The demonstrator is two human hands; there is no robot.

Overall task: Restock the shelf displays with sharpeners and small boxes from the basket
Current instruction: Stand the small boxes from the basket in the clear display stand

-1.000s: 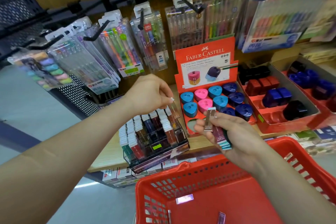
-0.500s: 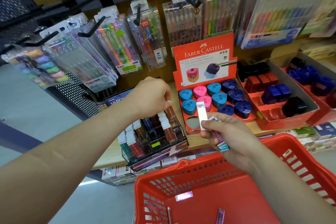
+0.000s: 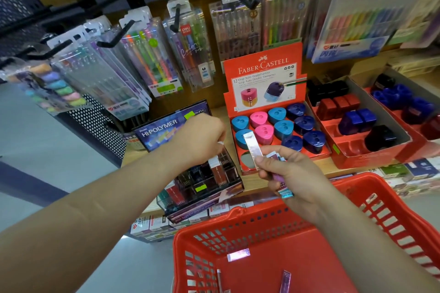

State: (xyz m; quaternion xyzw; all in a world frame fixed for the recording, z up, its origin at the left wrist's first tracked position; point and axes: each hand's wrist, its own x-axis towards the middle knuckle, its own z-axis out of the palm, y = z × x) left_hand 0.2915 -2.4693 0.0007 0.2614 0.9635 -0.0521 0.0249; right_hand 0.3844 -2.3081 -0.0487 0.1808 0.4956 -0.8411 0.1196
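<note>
Right hand (image 3: 294,175) pinch midway along small boxes (image 3: 252,147)

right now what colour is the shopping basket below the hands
Red all over. The shopping basket shows best in the head view, the only one here.

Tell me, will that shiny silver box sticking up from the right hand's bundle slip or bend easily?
Probably slippery: the silver box looks glossy and foil-like, pinched only at its lower end by the right hand. Likely light and stiff, since it stands straight, unsupported, above the thumb.
</note>
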